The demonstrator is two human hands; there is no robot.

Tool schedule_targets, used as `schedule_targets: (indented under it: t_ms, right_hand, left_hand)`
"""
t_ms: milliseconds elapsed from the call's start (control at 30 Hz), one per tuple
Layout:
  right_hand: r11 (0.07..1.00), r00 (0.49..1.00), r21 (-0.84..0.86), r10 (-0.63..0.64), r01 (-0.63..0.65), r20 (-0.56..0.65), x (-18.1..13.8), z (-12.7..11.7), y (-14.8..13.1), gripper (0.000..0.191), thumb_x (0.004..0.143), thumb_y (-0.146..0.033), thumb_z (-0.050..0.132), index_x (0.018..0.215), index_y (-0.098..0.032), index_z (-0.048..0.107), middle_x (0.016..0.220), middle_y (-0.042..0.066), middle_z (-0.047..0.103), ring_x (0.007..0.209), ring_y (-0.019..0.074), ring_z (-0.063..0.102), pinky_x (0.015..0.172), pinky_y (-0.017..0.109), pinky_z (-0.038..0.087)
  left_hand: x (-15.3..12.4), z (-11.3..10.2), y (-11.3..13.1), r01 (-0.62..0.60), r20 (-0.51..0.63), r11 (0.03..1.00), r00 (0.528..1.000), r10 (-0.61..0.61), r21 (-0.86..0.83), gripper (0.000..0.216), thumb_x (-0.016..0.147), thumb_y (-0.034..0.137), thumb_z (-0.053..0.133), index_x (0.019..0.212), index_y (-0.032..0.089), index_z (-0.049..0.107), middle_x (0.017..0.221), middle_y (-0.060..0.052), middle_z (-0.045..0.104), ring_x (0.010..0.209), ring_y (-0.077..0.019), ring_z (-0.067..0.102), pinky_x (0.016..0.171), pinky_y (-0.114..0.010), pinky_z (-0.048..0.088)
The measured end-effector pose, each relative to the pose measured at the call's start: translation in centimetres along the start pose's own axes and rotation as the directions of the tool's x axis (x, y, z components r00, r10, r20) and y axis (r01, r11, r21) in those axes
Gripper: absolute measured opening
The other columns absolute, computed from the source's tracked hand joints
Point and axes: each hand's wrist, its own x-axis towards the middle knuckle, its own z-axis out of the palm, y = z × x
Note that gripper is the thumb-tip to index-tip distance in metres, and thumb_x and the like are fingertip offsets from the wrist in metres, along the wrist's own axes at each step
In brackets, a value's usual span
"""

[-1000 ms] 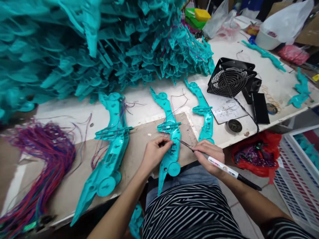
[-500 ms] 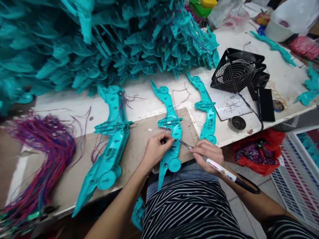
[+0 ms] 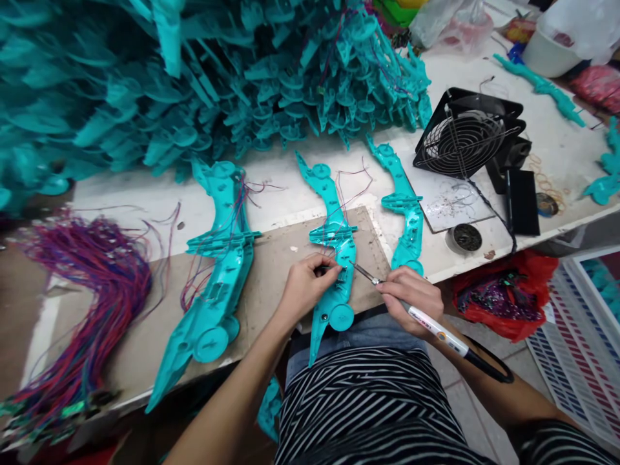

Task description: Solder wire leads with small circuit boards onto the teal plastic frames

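My right hand [image 3: 411, 300] grips a soldering iron [image 3: 438, 332] with a white handle and black cord end. Its metal tip points left, close above the middle teal bow-shaped plastic part [image 3: 329, 200]. My left hand [image 3: 307, 284] rests at that part's lower half, thumb and fingers pinched together; what they pinch is hidden. Thin red and blue wires [image 3: 353, 173] trail from the part's upper half. A larger teal piece [image 3: 225, 274] with wires lies to the left, and another teal piece [image 3: 402, 200] lies to the right.
Teal parts [image 3: 194, 84] are heaped along the back. A wire bundle [image 3: 116, 271] lies at the left. On the right stand a black fan [image 3: 465, 135], a small round tin [image 3: 465, 239] and a black box [image 3: 522, 203]. A red bag [image 3: 533, 278] hangs below the table edge.
My right hand has drawn the soldering iron slightly right, its tip now a little away from my left fingertips. The left hand stays pinched at the part. The whole view has shifted slightly.
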Motion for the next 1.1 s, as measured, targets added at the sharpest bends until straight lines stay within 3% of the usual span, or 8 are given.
schedule_targets:
  t_ms: [233,467,600,733,833,933,1000,1100]
  right_hand:
    - [1.0,0.999,-0.006,0.031,-0.031,-0.01,1.1,0.4,1.0,0.025,0.095,-0.031,0.056,0.114,-0.018,0.066,0.081,0.006,0.07,0.075,0.0161,0.065,0.067,0.03,0.054]
    - [0.995,0.994,-0.045,0.096,-0.093,0.056,4.4,3.5,2.1,0.03,0.091,-0.021,0.06,0.121,-0.024,0.061,0.105,0.005,0.073,0.099,0.0168,0.067,0.088,0.034,0.056]
    - [0.998,0.998,0.001,0.056,-0.056,0.037,5.3,5.2,2.5,0.031,0.093,-0.021,0.055,0.124,-0.024,0.058,0.101,0.003,0.072,0.096,0.0162,0.066,0.087,0.034,0.057]
    - [0.998,0.998,-0.014,0.056,-0.056,0.038,5.4,5.3,2.2,0.028,0.093,-0.015,0.051,0.118,-0.024,0.061,0.103,0.003,0.072,0.094,0.0157,0.067,0.086,0.033,0.057]
    - [0.994,0.994,-0.016,0.107,-0.106,0.038,5.1,4.8,1.6,0.028,0.091,-0.013,0.053,0.114,-0.024,0.063,0.103,0.003,0.073,0.093,0.015,0.068,0.085,0.032,0.057]
    - [0.99,0.99,-0.012,0.139,-0.139,0.012,4.6,4.7,1.0,0.025,0.09,-0.014,0.055,0.112,-0.023,0.064,0.102,0.003,0.074,0.09,0.0141,0.07,0.082,0.029,0.058]
    - [0.989,0.989,-0.013,0.15,-0.15,-0.001,4.3,4.9,0.5,0.024,0.09,-0.014,0.057,0.11,-0.023,0.064,0.102,0.002,0.075,0.089,0.0137,0.07,0.082,0.028,0.058]
    - [0.989,0.989,-0.004,0.147,-0.147,-0.004,3.7,5.4,0.0,0.023,0.089,-0.013,0.058,0.109,-0.022,0.065,0.099,0.002,0.075,0.087,0.0132,0.07,0.081,0.027,0.058]
  left_hand:
    - [-0.1,0.0,0.1,-0.002,0.001,1.0,1.0,0.002,-0.001,0.018,0.07,0.034,0.066,0.071,0.016,0.07,0.062,0.0,0.063,0.056,-0.0128,0.05,0.053,-0.024,0.039]
    - [0.0,0.1,-0.3,-0.043,0.01,0.999,0.999,0.043,-0.024,0.018,0.071,0.032,0.064,0.072,0.015,0.068,0.068,-0.002,0.068,0.061,-0.0141,0.055,0.058,-0.025,0.043]
    - [0.2,0.3,-0.8,-0.082,0.01,0.997,0.997,0.082,-0.011,0.016,0.072,0.03,0.062,0.073,0.016,0.067,0.07,-0.002,0.068,0.064,-0.0154,0.058,0.061,-0.026,0.046]
    - [0.2,0.3,-1.1,-0.136,0.029,0.991,0.99,0.135,0.015,0.013,0.075,0.026,0.059,0.078,0.016,0.067,0.076,-0.003,0.069,0.071,-0.0173,0.062,0.068,-0.029,0.049]
    - [-0.4,-0.2,-1.0,-0.244,-0.062,0.965,0.966,0.25,0.095,0.022,0.077,0.025,0.063,0.097,0.016,0.068,0.095,-0.007,0.069,0.088,-0.021,0.064,0.081,-0.034,0.052]
    - [-1.6,-0.9,-0.3,-0.353,-0.193,0.878,0.884,0.426,0.323,0.032,0.079,0.026,0.067,0.111,0.019,0.066,0.118,-0.011,0.064,0.113,-0.0269,0.058,0.098,-0.043,0.046]
    - [-2.4,-1.3,0.2,-0.424,-0.135,0.815,0.851,0.508,0.396,0.029,0.084,0.024,0.065,0.112,0.02,0.066,0.121,-0.01,0.065,0.118,-0.0279,0.056,0.102,-0.046,0.043]
    - [-3.1,-1.3,0.4,-0.464,-0.04,0.822,0.863,0.503,0.331,0.019,0.088,0.02,0.059,0.105,0.019,0.067,0.103,-0.007,0.072,0.101,-0.0236,0.064,0.091,-0.04,0.047]
